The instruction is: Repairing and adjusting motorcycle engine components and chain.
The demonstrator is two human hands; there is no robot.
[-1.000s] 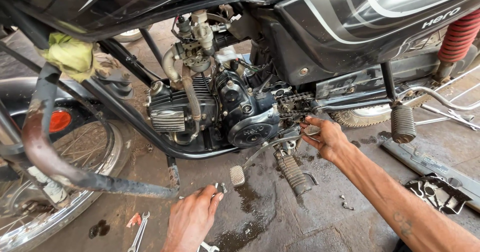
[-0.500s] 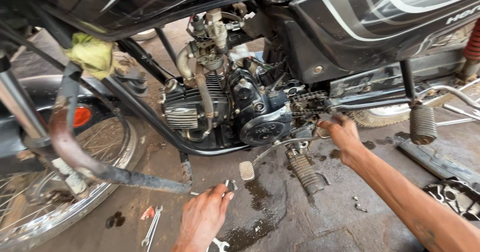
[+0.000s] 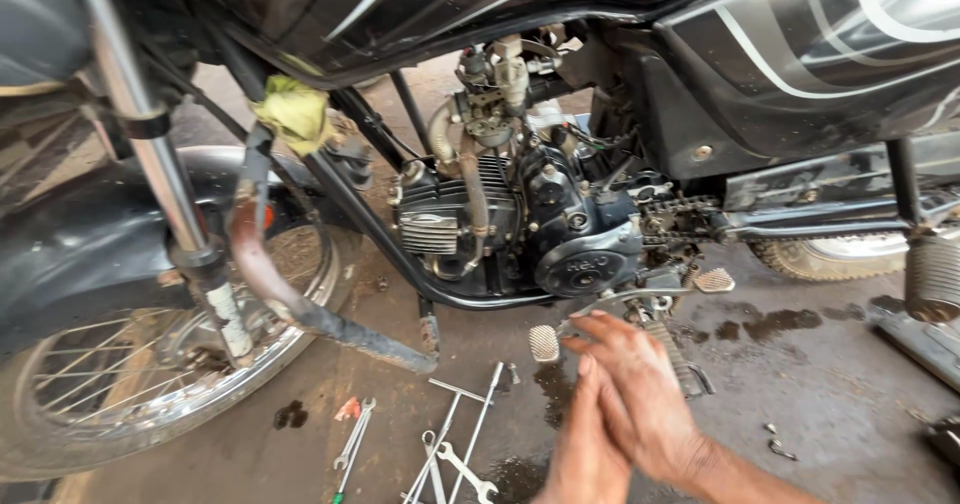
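1. Right hand: fingers extended and pressed flat against the left hand; it pinches nothing. Its fingertips lie just below the gear-shift lever.
2. Left hand: flat, palm against the right hand from beneath; it holds nothing either.
3. Gear-shift lever: a bent steel rod directly above the fingertips, with a ribbed pad at its near end, to the left of the hands, and a second pad up and to the right. Judged stiff, heavy for its size and probably oily; the ribbed pads offer the surest hold.
4. Engine: above the hands, black casing with silver cooling fins; a rigid fixed mass, likely greasy. The round cover bears an embossed emblem.
5. Drive chain: exposed, up and to the right of the hands; flexible but heavy, and slippery.
6. Spanners: thin bright steel tools scattered on the floor to the left of the hands; light and rigid, best taken by the shank.
7. Yellow rag: soft cloth bunched on the frame, far up and to the left.
8. Side panel: glossy black with silver-white stripe decals, well above the hands.
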